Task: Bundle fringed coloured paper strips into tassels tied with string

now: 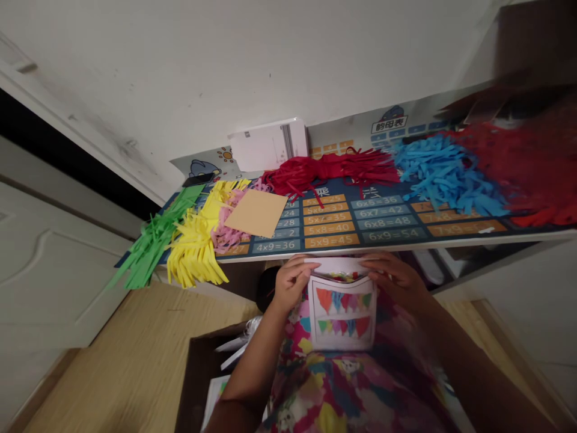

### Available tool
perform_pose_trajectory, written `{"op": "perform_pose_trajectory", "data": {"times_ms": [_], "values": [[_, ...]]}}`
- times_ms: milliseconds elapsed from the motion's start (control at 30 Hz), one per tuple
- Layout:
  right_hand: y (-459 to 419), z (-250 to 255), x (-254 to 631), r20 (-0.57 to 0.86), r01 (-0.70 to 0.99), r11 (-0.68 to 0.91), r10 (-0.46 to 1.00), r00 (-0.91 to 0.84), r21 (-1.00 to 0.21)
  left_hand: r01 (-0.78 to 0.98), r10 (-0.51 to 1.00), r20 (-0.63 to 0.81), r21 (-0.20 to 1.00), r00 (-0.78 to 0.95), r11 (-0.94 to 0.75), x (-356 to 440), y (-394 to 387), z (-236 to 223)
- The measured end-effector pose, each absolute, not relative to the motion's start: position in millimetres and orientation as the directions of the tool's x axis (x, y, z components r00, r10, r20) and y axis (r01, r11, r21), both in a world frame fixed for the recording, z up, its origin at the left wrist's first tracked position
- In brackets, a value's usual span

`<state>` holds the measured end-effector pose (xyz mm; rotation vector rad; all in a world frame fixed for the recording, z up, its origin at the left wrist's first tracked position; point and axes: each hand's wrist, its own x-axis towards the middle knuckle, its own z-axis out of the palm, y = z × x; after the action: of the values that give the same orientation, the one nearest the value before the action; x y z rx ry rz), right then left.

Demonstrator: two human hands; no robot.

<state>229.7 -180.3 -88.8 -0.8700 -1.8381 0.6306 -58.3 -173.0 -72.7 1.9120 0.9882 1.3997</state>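
Note:
A small white packet (pixel 343 346) printed with two rows of colourful tassels is held upright in front of my body. Its top flap (pixel 340 264) is up, and bits of coloured material show in the opening. My left hand (pixel 291 282) pinches the packet's upper left corner between thumb and fingers. At the upper right corner, my right hand (pixel 396 278) grips the flap the same way. Just beyond, on the desk, lie tassels of cut paper: green (pixel 153 240), yellow (pixel 193 246), red (pixel 333 168) and blue (pixel 451 174).
A tan paper square (pixel 256 212) rests over a pink tassel (pixel 225 234). A white box (pixel 270 146) leans against the wall. More red tassels (pixel 532 168) cover the desk's right end. An open carton (pixel 192 373) with white packets stands on the floor at left.

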Motion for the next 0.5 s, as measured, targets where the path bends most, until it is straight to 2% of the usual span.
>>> {"op": "perform_pose_trajectory", "data": {"times_ms": [100,167,367,433,500], "values": [[-182,-97,229,0.479,0.281,0.520,0.853,-0.207,-0.806,0.204,0.854,0.510,0.830,0.099,-0.520,-56,-175,-80],[-183,-99,229,0.421,0.304,0.459,0.888,-0.184,-0.835,0.251,0.856,0.502,0.818,0.128,-0.517,-58,-176,-78],[-180,-81,228,0.506,0.288,0.599,0.794,-0.338,-0.747,0.364,0.728,0.595,0.630,0.341,-0.686,-62,-176,-52],[-181,-75,227,0.510,0.283,0.606,0.788,-0.346,-0.743,0.357,0.709,0.589,0.613,0.388,-0.705,-59,-178,-46],[-183,-72,223,0.492,0.292,0.575,0.813,-0.313,-0.764,0.321,0.727,0.576,0.655,0.374,-0.684,-54,-181,-43]]}}
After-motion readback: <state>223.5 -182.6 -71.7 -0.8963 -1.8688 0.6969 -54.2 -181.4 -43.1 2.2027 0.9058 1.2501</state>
